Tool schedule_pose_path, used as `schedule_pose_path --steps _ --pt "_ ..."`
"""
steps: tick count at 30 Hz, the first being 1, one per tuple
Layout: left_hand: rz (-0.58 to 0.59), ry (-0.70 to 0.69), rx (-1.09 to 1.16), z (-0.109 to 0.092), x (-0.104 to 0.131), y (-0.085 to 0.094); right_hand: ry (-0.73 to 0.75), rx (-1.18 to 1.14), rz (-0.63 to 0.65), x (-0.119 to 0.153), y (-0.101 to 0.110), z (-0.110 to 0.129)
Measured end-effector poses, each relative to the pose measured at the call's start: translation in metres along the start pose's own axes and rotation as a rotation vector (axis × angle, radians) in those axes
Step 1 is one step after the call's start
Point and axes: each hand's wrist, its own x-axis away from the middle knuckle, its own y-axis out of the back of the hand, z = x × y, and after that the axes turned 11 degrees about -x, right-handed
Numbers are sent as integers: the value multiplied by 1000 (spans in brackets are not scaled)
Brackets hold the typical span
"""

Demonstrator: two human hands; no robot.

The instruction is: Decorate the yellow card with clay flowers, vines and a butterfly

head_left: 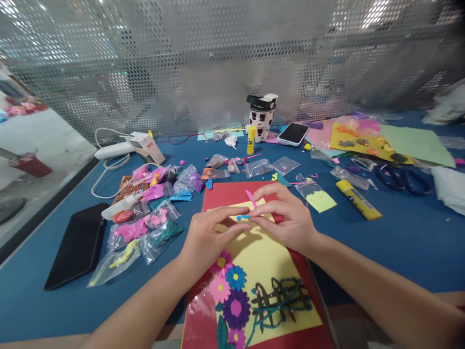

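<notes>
A small piece of blue modelling clay is held between my two hands, above a yellow sheet. The thumb and index finger of my left hand close around it. My right hand pinches its right end, and a pink pointed clay tool sticks up from between the right fingers. The sheet bears clay flowers in pink, blue and purple and a brown clay fence with teal vines. Beneath it is a red folder.
Bags of coloured clay and a black tablet lie left. Behind stand a glue stick and a lidded cup, beside a phone. Scissors and a yellow tube lie right. A perforated metal panel closes the back.
</notes>
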Motion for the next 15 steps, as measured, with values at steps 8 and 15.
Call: schedule_pose_path --steps 8,15 --pt "163 298 355 -4 0 -3 70 81 -9 -2 0 0" --pt "213 386 526 -6 -4 -3 102 93 0 -2 1 -2"
